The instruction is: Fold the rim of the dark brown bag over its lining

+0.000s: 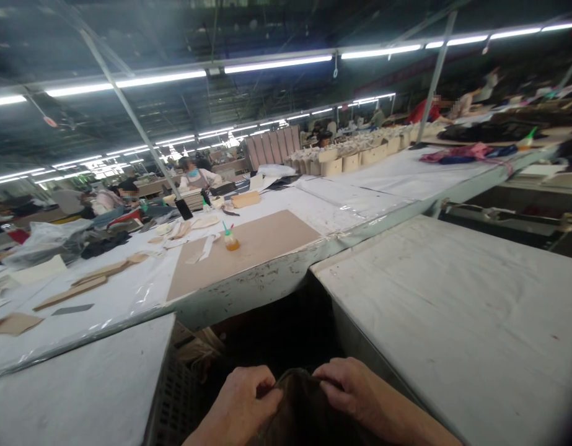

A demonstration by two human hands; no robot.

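- The left hand is pinching the top edge of a dark brown piece, with its fingers curled closed on the material.
- The right hand is gripping the same edge from the other side, its fingers bent down and closed on it. Held at two points like this, the edge is probably being spread between the hands.
- The dark brown piece is sitting low and close to the body, in the dark gap between two white-covered surfaces. Its material is too dim to tell.
- The desk is lying just beside the right hand.
- A small orange bottle is standing upright on a cardboard sheet, well apart from both hands. The sheet is likely shielding the cover beneath.
- Other people are working at the far end.
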